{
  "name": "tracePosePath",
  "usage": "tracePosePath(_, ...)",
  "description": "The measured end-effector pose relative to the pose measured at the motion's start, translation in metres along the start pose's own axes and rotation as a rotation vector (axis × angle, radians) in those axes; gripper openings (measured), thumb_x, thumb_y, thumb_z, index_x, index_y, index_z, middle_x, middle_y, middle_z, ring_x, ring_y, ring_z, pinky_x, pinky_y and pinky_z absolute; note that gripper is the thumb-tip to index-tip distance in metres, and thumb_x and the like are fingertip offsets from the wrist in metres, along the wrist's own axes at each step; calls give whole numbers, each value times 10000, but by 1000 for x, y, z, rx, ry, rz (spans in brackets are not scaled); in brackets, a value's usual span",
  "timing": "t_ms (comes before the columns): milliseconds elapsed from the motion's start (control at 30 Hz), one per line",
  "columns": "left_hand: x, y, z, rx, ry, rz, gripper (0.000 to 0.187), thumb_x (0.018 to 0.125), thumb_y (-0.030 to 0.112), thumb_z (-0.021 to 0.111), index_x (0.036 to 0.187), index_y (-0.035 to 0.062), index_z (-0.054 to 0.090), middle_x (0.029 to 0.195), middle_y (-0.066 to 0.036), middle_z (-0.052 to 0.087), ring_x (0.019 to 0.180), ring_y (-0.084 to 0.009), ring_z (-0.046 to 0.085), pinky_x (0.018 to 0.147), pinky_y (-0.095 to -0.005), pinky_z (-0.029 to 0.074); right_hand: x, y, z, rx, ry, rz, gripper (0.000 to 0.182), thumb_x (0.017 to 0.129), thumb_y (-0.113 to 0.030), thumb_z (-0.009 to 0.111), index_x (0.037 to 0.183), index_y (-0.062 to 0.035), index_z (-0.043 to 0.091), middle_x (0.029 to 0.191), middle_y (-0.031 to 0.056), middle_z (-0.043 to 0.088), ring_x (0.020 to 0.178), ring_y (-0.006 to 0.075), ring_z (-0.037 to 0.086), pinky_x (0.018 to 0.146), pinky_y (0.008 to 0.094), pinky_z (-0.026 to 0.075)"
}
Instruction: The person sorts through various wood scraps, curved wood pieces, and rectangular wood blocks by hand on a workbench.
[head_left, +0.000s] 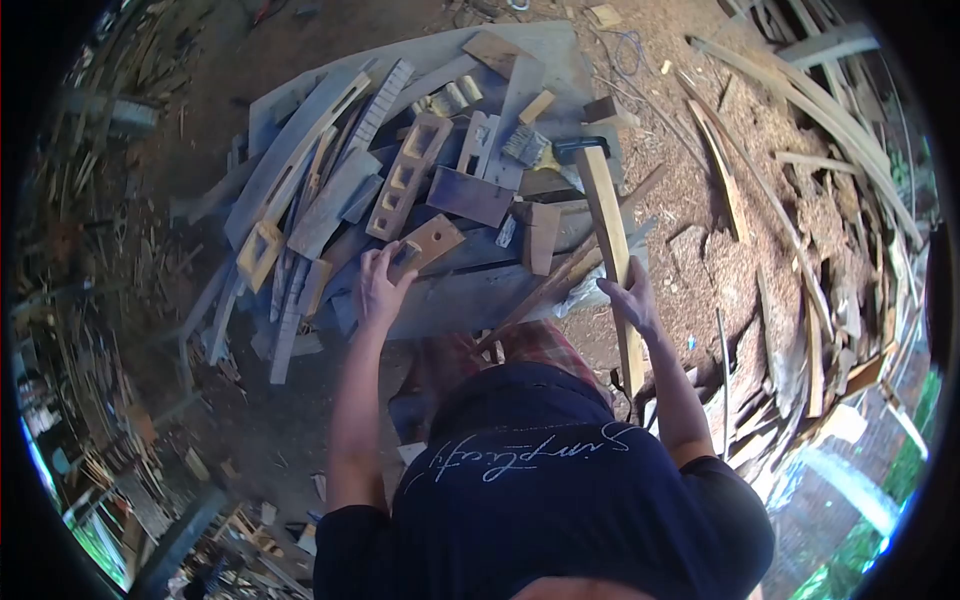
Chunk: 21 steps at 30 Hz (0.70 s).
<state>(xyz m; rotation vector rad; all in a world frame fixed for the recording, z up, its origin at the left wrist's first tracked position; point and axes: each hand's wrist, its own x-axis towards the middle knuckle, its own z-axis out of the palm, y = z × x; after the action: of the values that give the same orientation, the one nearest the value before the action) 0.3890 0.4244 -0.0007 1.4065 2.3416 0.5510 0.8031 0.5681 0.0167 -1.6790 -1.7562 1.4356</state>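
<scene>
My left hand (pixel 378 290) is over the near edge of the worktable, its thumb and fingers closed on the left end of a small reddish-brown wooden block (pixel 443 238) with a round hole. On the other side, my right hand (pixel 634 303) grips a long pale wooden bar (pixel 604 205) that slants along the table's right edge. A dark-handled tool (pixel 580 146) lies by the bar's far end. Beyond the small block rest a dark flat board (pixel 470 197) and a longer wooden piece with several square holes (pixel 392 205).
Many wood pieces cover the table (pixel 420 312), among them a slotted yellowish block (pixel 262 256) and a brown block (pixel 541 238). Wood shavings (pixel 690 290) spread over the ground at right. Long planks (pixel 800 85) and scrap wood lie on both sides.
</scene>
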Motion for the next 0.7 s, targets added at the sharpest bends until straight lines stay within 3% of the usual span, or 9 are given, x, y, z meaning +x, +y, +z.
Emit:
tracePosePath(67,-5,3,-10,-81,268,40,366,814,292,770,1065,47,662,980,-116,643,951,-294,646,777,-406,508,8,-9,-2,-22,-98,-22,522,770,-339,773,1086,3,537,807,55,575,699,159,556,644,318,470)
tracePosePath(167,-4,26,-46,-427,330,-136,334,813,267,773,1028,37,659,860,-115,659,785,-278,657,717,-350,513,7,-50,5,128,-220,-76,474,778,-309,760,1076,-24,528,779,2,520,650,109,534,546,273,439)
tracePosePath(200,-1,44,-47,-570,446,-18,232,819,215,760,961,58,666,766,-112,655,671,-261,642,663,-320,506,5,-64,7,141,-261,-55,500,781,-319,758,1106,-22,522,804,0,513,683,105,516,577,274,433)
tracePosePath(267,2,71,-41,-653,358,160,187,783,180,761,895,76,653,754,-109,652,669,-266,652,659,-333,516,7,-68,19,106,-261,-129,491,783,-313,753,1105,-22,523,807,3,508,705,103,501,603,274,428)
tracePosePath(333,1,99,-30,-496,248,291,211,714,166,762,880,106,647,764,-88,643,698,-278,657,642,-364,520,9,-68,26,-7,-237,-191,475,781,-287,745,1105,-20,524,818,10,498,756,105,465,667,278,413)
tracePosePath(400,13,119,-7,-453,342,436,257,647,183,769,852,121,627,762,-65,626,708,-296,646,614,-400,510,5,-73,29,-35,-263,-209,498,780,-303,759,1101,-3,524,820,42,542,782,127,501,698,301,437)
tracePosePath(533,29,128,11,-429,446,435,254,629,191,766,808,133,595,743,-60,601,689,-295,629,587,-412,491,-10,-95,34,-138,-228,-271,512,771,-328,784,1056,12,528,777,100,602,739,158,537,676,336,454)
tracePosePath(633,30,123,17,-474,539,437,280,723,231,782,730,113,528,643,-71,530,599,-302,576,536,-404,428,-17,-98,36,-135,-204,-308,513,768,-337,789,1038,9,524,750,103,602,685,159,527,628,333,448)
tracePosePath(700,30,113,24,-463,460,376,252,640,189,763,762,128,551,709,-68,566,673,-305,613,575,-405,475,-25,-110,34,-103,-216,-222,522,766,-319,779,1104,-20,516,862,16,521,798,118,469,707,273,406)
